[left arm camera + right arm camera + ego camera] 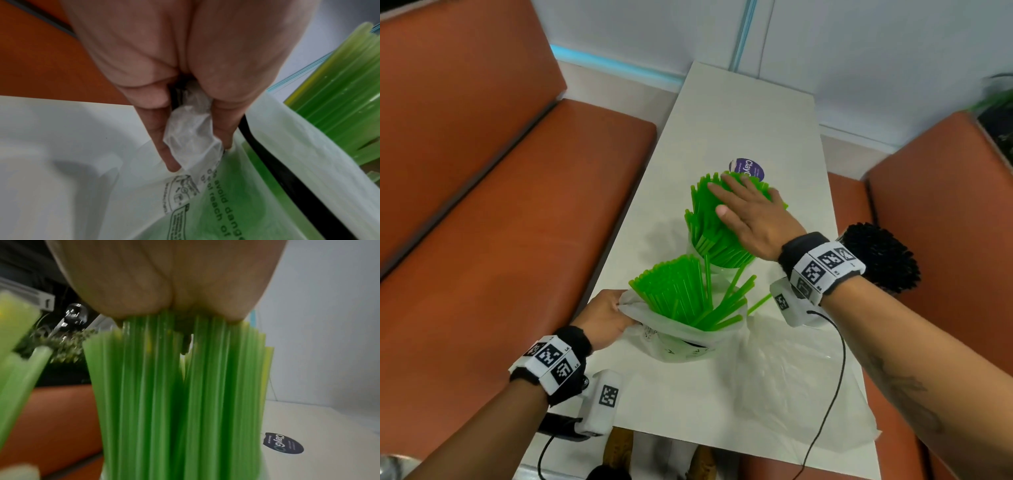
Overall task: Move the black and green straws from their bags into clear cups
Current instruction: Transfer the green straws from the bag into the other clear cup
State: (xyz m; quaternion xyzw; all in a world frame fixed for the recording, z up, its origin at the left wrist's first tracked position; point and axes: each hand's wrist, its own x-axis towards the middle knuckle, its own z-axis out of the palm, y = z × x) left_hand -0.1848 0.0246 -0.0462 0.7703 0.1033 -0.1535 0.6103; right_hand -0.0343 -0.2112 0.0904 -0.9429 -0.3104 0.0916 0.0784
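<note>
A thick bunch of green straws (710, 226) (168, 394) stands upright in a clear cup (722, 270) at mid-table. My right hand (748, 209) lies flat on the straw tops with straight fingers. Nearer me, a second bunch of green straws (681, 291) (339, 100) sticks out of a translucent bag (685, 339) (257, 186). My left hand (606, 318) (191, 133) pinches the bag's left rim between thumb and fingers. A bunch of black straws (880, 257) stands at the right table edge, behind my right wrist.
The white table (722, 120) runs away from me between orange benches (500, 222). A round purple sticker (746, 168) (283, 443) lies just beyond the cup. An empty clear bag (808, 394) lies flat on the near right. A black cable (832, 394) hangs from my right wrist.
</note>
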